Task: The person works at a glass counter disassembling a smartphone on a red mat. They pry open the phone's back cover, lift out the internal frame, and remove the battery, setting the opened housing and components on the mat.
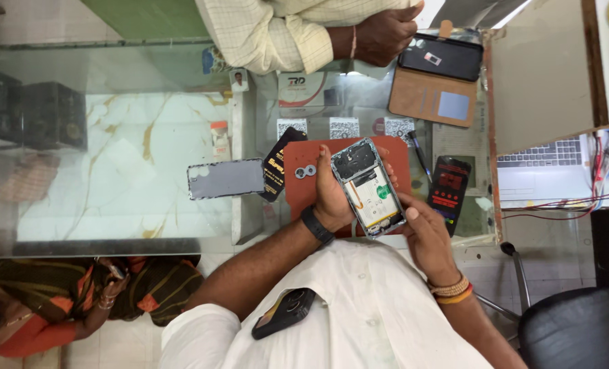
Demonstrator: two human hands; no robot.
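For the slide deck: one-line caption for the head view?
Left hand and right hand hold an opened phone above a red mat on a glass counter.

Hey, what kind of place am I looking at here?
Likely a phone repair counter in a small shop. Both hands hold an opened phone with its insides bared, its removed back cover lies on the glass counter, and a laptop with loose wires sits alongside.

Just right of the right hand (424, 236) lies a dark rectangular phone screen lit red (449, 186). Above the hands, three small white square code labels (344, 127) line up, behind them a white box with red print (303, 89).
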